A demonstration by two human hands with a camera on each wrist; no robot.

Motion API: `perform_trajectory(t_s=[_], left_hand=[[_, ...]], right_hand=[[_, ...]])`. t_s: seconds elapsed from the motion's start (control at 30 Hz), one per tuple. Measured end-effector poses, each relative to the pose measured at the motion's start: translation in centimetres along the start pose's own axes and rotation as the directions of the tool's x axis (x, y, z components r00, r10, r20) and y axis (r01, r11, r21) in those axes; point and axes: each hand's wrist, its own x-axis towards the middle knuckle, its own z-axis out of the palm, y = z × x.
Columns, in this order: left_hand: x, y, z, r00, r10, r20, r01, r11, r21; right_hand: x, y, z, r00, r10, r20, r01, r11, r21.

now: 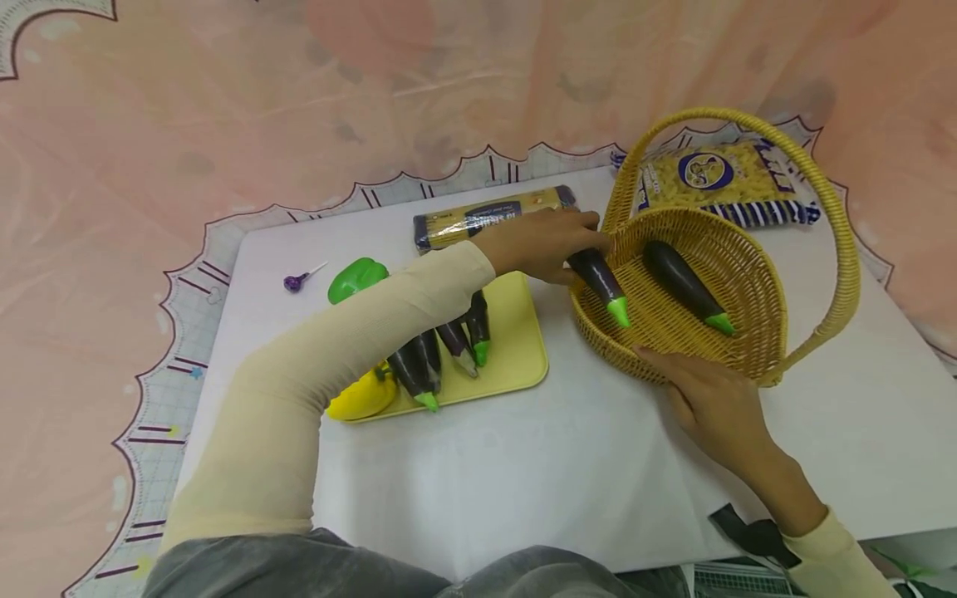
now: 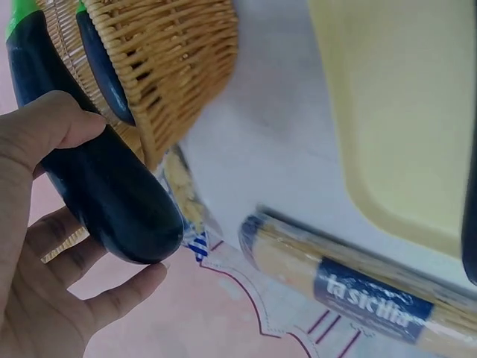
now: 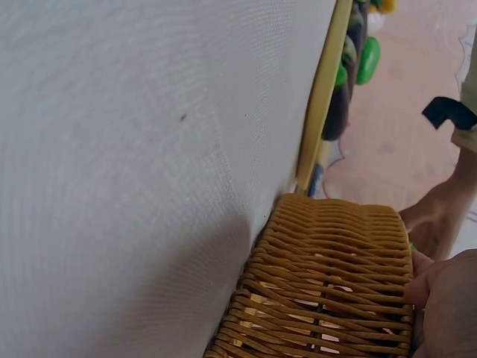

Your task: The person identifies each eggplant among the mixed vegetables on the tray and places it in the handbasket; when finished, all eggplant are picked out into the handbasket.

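Observation:
My left hand (image 1: 549, 242) grips a dark eggplant (image 1: 596, 278) with a bright green stem end, over the left rim of a wicker basket (image 1: 777, 274). The left wrist view shows the thumb across this eggplant (image 2: 112, 186) and the fingers beneath it. A second eggplant (image 1: 684, 282) lies inside the basket. On the basket's near rim, my right hand (image 1: 714, 407) holds the edge; the right wrist view shows its fingers (image 3: 421, 283) at the rim. Several more eggplants (image 1: 407, 370) lie on a pale yellow tray (image 1: 523, 332), partly hidden by my left sleeve.
A yellow pepper (image 1: 362, 397) and a green pepper (image 1: 357, 278) are at the tray's left. Behind it lies a pack of spaghetti (image 1: 449, 228); a bag of pasta (image 1: 736, 178) sits behind the basket. A purple lollipop (image 1: 295, 282) lies far left. The basket's tall handle (image 1: 848, 249) arches upward.

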Motion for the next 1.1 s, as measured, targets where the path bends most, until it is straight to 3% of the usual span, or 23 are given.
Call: perform_trajectory(t_s=[0.27, 0.73, 1.1], left_hand=[[2.6, 0.8, -0.1, 0.999, -0.024, 0.026, 0.023, 0.999, 0.025], [6.1, 3.1, -0.2, 1.0, 0.012, 0.001, -0.012, 0.997, 0.073], [8.7, 4.5, -0.3, 0.998, -0.03, 0.059, 0.023, 0.994, 0.108]], right_hand=[[0.0, 0.1, 0.0, 1.0, -0.016, -0.011, 0.016, 1.0, -0.002], [-0.2, 0.2, -0.1, 1.0, -0.013, 0.003, 0.013, 1.0, -0.004], [-0.3, 0.2, 0.2, 1.0, -0.013, -0.006, 0.013, 1.0, -0.006]])
